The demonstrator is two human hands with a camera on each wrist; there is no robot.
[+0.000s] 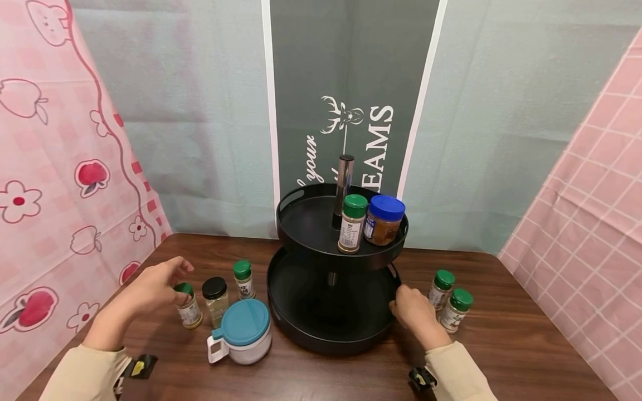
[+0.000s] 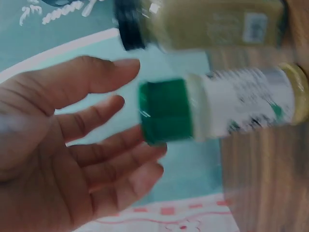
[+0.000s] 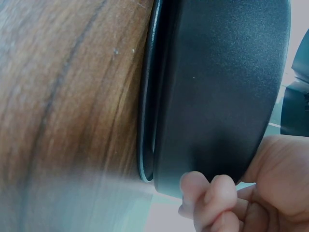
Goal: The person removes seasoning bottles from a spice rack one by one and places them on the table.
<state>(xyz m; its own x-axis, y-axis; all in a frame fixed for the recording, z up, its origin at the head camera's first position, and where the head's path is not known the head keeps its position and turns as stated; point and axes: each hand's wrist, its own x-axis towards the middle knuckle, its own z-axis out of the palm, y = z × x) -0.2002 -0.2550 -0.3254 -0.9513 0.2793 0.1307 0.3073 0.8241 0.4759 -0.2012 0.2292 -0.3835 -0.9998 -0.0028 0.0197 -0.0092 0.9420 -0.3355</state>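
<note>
Left wrist only: left hand (image 2: 53,159) is being shown palm-on, fingers (image 2: 137,188) wide beside upright, cap-up bottle (image 2: 246,104), lower tray (image 1: 336,346) being gripped by right hand (image 1: 415,309).

Right hand (image 3: 263,195) at lower right, fingers curled at the edge of a black tray (image 3: 222,87), thumb side partly hidden behind its wall. Tray wall fills the middle, matte, thin black lip (image 3: 146,121) along its left. Brown wooden table (image 3: 72,87) at left, dark grain, blurred lower down. Dark piece (image 3: 295,111) cut off at right edge.
</note>
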